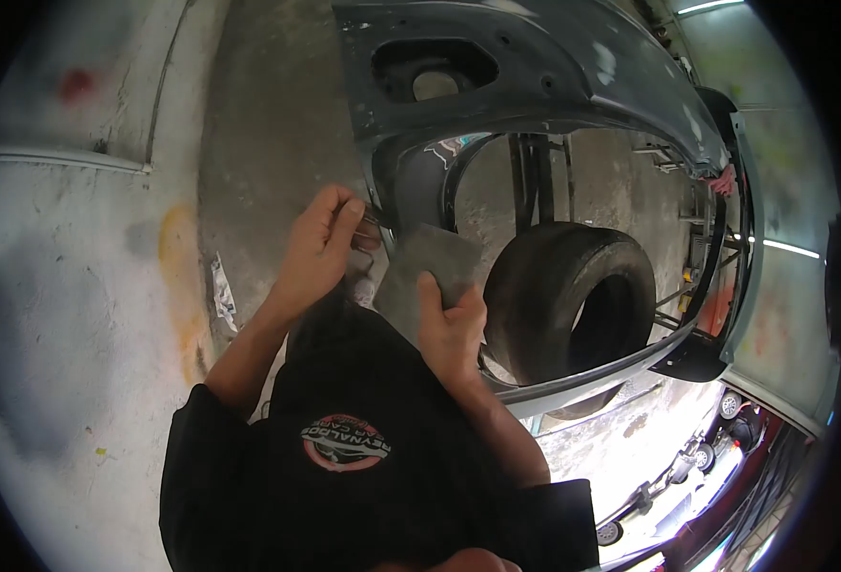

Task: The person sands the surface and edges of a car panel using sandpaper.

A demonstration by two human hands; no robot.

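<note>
The right hand (452,329) is gripping the sheet (435,251) by the panel (544,38) while the curled left hand (327,246) is hiding whether it grasps anything, seemingly a handling step that is calling for a steady grip next.

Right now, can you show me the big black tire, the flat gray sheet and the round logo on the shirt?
Black tire (535,294): head view, on its outer tread.
Gray sheet (436,255): head view, on its flat face.
Round logo (346,444): head view, near its middle.
</note>
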